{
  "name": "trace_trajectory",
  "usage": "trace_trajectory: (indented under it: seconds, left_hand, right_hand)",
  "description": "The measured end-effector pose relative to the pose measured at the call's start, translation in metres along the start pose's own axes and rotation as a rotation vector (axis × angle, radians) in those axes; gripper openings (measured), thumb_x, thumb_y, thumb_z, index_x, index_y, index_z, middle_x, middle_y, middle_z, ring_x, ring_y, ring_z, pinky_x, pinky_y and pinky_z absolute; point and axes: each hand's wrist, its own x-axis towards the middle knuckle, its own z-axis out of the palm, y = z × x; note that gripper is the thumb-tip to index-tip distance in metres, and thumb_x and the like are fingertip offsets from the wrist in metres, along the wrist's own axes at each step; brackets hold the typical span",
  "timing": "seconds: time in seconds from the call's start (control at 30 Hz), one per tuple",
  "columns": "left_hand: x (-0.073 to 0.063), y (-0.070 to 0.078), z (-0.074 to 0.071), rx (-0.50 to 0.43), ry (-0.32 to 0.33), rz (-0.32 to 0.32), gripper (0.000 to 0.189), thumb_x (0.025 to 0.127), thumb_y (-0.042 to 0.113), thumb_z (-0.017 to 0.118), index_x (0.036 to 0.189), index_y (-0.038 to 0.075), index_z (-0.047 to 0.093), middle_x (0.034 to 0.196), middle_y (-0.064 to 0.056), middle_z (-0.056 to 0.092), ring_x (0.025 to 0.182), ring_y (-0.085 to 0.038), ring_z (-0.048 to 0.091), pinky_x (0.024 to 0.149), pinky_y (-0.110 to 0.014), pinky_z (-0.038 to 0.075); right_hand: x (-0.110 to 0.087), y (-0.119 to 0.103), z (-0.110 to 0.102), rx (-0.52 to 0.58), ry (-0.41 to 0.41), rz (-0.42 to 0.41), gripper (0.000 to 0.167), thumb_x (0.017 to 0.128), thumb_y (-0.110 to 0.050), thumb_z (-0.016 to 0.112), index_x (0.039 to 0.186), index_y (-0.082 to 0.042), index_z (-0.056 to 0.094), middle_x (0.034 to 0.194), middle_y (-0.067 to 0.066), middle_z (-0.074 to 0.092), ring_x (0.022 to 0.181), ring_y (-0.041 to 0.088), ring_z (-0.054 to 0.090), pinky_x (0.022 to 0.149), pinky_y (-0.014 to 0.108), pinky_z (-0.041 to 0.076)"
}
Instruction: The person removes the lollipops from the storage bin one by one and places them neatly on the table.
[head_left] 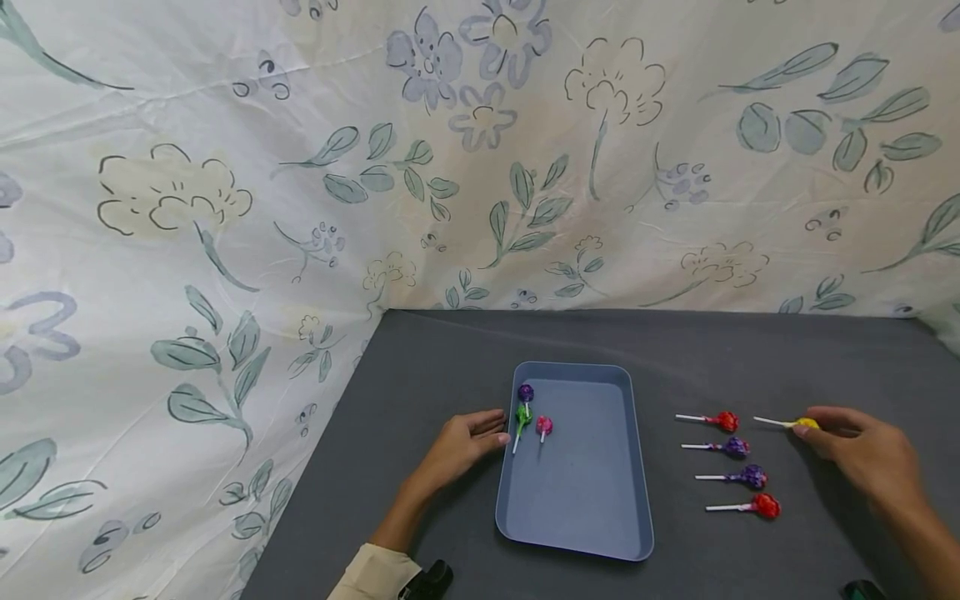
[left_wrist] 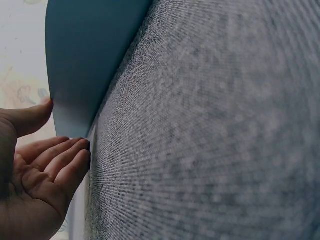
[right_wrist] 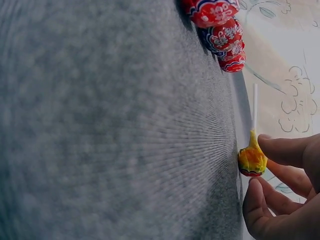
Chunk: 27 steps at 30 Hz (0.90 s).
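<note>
From my remote station, I read the yellow lollipop [right_wrist: 252, 161] at the far right of the work area, right of the upper red lollipop [head_left: 727, 421]. In the head view its long axis runs crosswise, nearly level: the stick points left toward the tray [head_left: 577, 500], the head right. I observe the right hand [head_left: 873, 450] clamped on the head, thumb and fingertips pinching it. I cannot tell whether it is raised off the cloth.

I read the left hand [head_left: 465, 446] with its fingers extended and its thumb apart, fingertips touching the tray's left wall.

Below the upper red lollipop I list the upper purple lollipop [head_left: 737, 447], the lower purple lollipop [head_left: 754, 477] and the lower red lollipop [head_left: 767, 505]; all four axes lie about parallel, sticks left.

Inside the tray's upper left I note a dark purple lollipop [head_left: 526, 392], a green lollipop [head_left: 524, 414] and a pink lollipop [head_left: 543, 425], sticks toward the near edge.

Materials: smooth blue-grey tray, rectangular with rounded corners; ribbed grey cloth [head_left: 420, 367]; round heads in shiny wrappers, slim white sticks; floral fabric [head_left: 315, 108] behind, lightly creased.
</note>
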Motion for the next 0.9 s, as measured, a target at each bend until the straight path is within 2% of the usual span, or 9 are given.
trace_trajectory:
  seconds: [0.07, 0.27, 0.4, 0.57, 0.73, 0.9]
  left_hand:
    - [0.000, 0.000, 0.001, 0.001, 0.002, -0.004, 0.055, 0.101, 0.024, 0.075, 0.146, -0.005, 0.059, 0.144, -0.020, 0.065, 0.135, -0.035, 0.064, 0.109, -0.046, 0.054]
    - [0.002, 0.001, 0.002, 0.001, 0.008, -0.010, 0.055, 0.102, 0.024, 0.074, 0.146, -0.005, 0.059, 0.144, -0.021, 0.065, 0.135, -0.035, 0.063, 0.109, -0.047, 0.054]
    - [0.003, 0.001, 0.003, 0.001, 0.010, -0.011, 0.055, 0.102, 0.024, 0.074, 0.146, -0.005, 0.059, 0.144, -0.020, 0.065, 0.135, -0.035, 0.063, 0.109, -0.047, 0.054]
    - [0.003, 0.001, 0.003, 0.000, 0.008, -0.011, 0.055, 0.102, 0.023, 0.074, 0.146, -0.005, 0.059, 0.145, -0.021, 0.065, 0.135, -0.035, 0.063, 0.109, -0.046, 0.054]
    - [0.003, 0.000, 0.003, 0.001, 0.007, -0.009, 0.055, 0.102, 0.023, 0.074, 0.146, -0.005, 0.059, 0.145, -0.021, 0.065, 0.135, -0.035, 0.063, 0.109, -0.046, 0.054]
    - [0.003, -0.001, 0.004, 0.007, 0.009, -0.007, 0.055, 0.102, 0.024, 0.074, 0.146, -0.005, 0.060, 0.145, -0.021, 0.064, 0.135, -0.036, 0.063, 0.109, -0.045, 0.054]
  right_hand:
    - [0.000, 0.000, -0.001, -0.008, 0.017, -0.014, 0.051, 0.103, -0.022, 0.072, 0.137, 0.013, 0.059, 0.138, 0.039, 0.058, 0.103, 0.048, 0.063, 0.069, 0.037, 0.041]
    - [-0.003, -0.011, -0.003, -0.004, 0.015, 0.000, 0.059, 0.104, -0.028, 0.071, 0.144, 0.012, 0.054, 0.144, 0.042, 0.051, 0.123, 0.059, 0.050, 0.082, 0.059, 0.046]
    - [-0.009, -0.024, -0.004, 0.004, -0.006, 0.000, 0.062, 0.106, -0.033, 0.068, 0.148, 0.009, 0.052, 0.147, 0.043, 0.047, 0.123, 0.060, 0.050, 0.085, 0.065, 0.046]
    - [-0.020, -0.039, -0.006, 0.034, -0.030, -0.048, 0.063, 0.106, -0.038, 0.066, 0.148, 0.008, 0.053, 0.147, 0.041, 0.050, 0.124, 0.059, 0.050, 0.089, 0.068, 0.045]
    - [-0.029, -0.050, -0.008, 0.066, -0.058, -0.106, 0.065, 0.106, -0.043, 0.065, 0.147, 0.005, 0.055, 0.146, 0.037, 0.054, 0.125, 0.057, 0.053, 0.085, 0.064, 0.047]
    - [-0.035, -0.061, -0.007, 0.073, -0.075, -0.139, 0.069, 0.104, -0.051, 0.065, 0.147, 0.002, 0.057, 0.144, 0.033, 0.059, 0.123, 0.053, 0.058, 0.078, 0.051, 0.051]
